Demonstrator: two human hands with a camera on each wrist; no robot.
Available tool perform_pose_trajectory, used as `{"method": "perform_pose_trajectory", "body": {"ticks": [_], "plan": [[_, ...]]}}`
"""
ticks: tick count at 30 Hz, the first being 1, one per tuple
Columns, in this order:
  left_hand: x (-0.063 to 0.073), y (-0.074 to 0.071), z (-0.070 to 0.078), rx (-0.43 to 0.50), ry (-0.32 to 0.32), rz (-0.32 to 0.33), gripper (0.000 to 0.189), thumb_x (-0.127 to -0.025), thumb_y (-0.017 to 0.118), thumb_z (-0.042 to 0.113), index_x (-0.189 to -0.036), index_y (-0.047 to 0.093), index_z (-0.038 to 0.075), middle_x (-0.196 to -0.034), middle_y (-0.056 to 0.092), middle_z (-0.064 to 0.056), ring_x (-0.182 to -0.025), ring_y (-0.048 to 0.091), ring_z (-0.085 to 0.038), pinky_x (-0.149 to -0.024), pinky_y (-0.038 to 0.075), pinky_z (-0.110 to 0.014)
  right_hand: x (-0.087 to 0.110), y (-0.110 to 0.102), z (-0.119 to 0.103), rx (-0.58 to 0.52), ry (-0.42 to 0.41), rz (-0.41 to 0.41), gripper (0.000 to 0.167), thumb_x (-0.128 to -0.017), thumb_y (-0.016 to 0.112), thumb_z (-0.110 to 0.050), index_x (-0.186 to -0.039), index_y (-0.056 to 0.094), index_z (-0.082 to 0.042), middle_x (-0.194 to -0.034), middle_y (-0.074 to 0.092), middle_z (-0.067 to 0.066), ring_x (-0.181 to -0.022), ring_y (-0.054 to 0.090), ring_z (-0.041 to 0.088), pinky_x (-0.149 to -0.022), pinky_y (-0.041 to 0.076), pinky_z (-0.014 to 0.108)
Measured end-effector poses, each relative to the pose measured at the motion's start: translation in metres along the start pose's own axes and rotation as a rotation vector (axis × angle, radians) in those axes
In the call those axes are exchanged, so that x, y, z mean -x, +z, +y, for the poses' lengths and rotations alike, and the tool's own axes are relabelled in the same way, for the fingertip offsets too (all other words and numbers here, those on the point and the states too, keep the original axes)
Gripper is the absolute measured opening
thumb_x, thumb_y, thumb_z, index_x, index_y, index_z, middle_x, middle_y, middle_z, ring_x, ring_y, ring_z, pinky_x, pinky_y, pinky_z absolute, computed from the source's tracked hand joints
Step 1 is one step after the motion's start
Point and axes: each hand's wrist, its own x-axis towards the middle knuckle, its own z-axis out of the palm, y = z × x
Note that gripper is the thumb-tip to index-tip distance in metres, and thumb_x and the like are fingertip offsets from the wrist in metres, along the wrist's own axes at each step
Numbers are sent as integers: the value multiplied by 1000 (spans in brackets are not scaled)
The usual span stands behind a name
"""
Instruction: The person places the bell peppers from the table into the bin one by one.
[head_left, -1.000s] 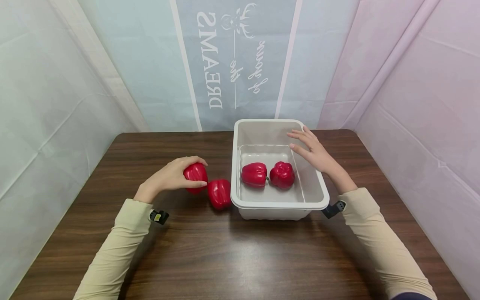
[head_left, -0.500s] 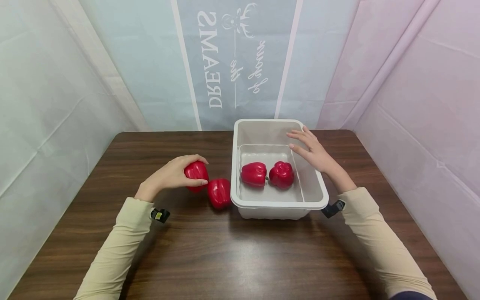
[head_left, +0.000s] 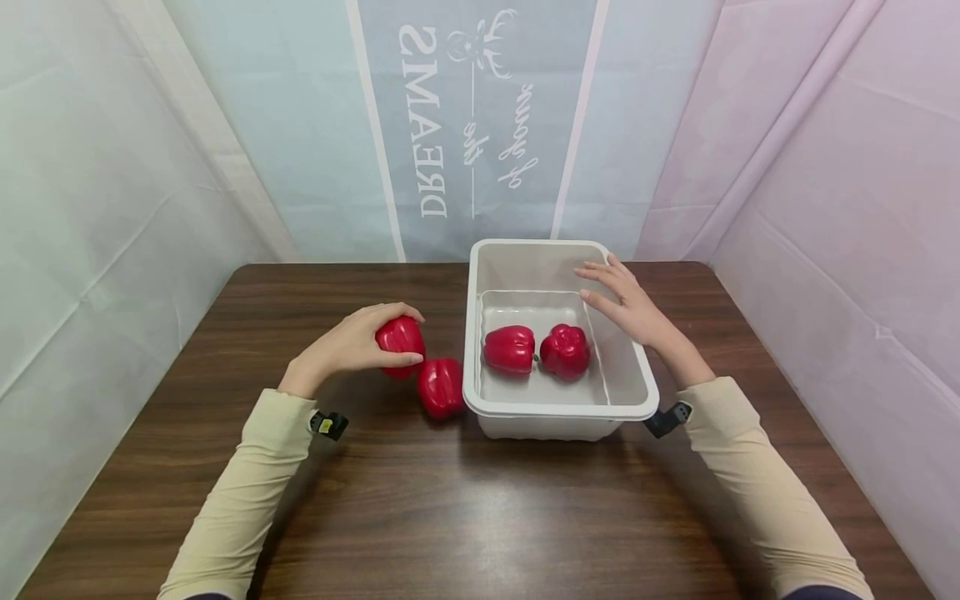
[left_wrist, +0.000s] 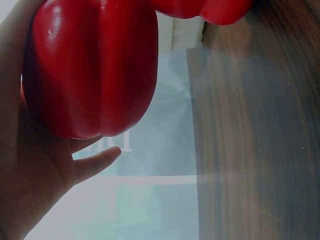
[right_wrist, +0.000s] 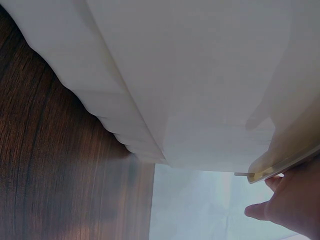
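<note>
My left hand [head_left: 352, 340] grips a red bell pepper [head_left: 401, 340], thumb on the near side and fingers over the far side. In the left wrist view this pepper [left_wrist: 95, 70] fills the upper left and seems raised off the table. A second red bell pepper [head_left: 440, 388] lies on the table between it and a light grey plastic tub [head_left: 558, 410]. Inside the tub are two more, a bell pepper [head_left: 509, 349] on its side and another bell pepper [head_left: 566, 352]. My right hand [head_left: 626, 304] lies over the tub's right rim, fingers extended and holding no pepper.
The dark wood-grain table [head_left: 465, 517] runs toward me. A pale blue printed cloth [head_left: 480, 125] hangs behind it, with white cloth [head_left: 112, 208] on the left and pinkish cloth [head_left: 847, 217] on the right.
My left hand has shifted a little to the right and up in the head view, carrying the bell pepper along. The right hand, tub and other peppers stay put.
</note>
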Motion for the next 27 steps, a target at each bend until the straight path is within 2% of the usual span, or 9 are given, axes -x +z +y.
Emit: {"method": "perform_pose_trajectory", "body": {"ticks": [27], "plan": [[-5, -1, 4, 14, 15, 16, 51, -70, 73, 53, -113, 52, 37, -110, 55, 9, -95, 54, -13, -70, 53, -30, 1, 0, -3, -1, 7, 2, 47, -93, 53, -29, -134, 48, -8, -141, 39, 18, -142, 2, 32, -109, 3, 61]]}}
